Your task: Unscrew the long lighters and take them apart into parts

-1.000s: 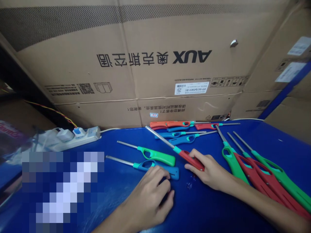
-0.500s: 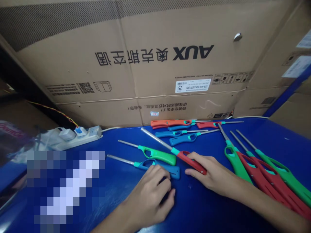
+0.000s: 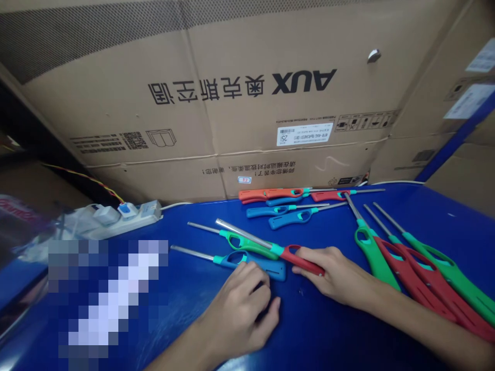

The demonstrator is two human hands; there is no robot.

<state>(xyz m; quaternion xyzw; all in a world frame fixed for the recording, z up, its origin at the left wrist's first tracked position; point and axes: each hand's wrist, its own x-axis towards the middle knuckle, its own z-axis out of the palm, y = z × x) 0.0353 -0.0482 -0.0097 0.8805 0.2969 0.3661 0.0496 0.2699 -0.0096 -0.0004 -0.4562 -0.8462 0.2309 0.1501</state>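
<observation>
My right hand [image 3: 336, 275] grips the handle of a red long-necked lighter [image 3: 299, 258]. Its metal tube points up and left and crosses over a green lighter [image 3: 247, 243]. A blue lighter [image 3: 247, 260] lies flat just in front of the green one. My left hand [image 3: 242, 309] rests on the blue table [image 3: 317, 330] with its fingers curled, and the fingertips touch the blue lighter's handle. Whether anything is inside the curled fingers I cannot see.
Several more lighters lie at the back by the big cardboard box [image 3: 240, 93], red [image 3: 270, 195] and blue [image 3: 290, 219]. Green and red ones [image 3: 410, 268] lie under my right forearm. A white power strip [image 3: 116, 215] sits at the left, next to a blurred patch.
My right hand has swung the red lighter anticlockwise and leftward, so its tube now lies over the green lighter. The left hand has stayed put.
</observation>
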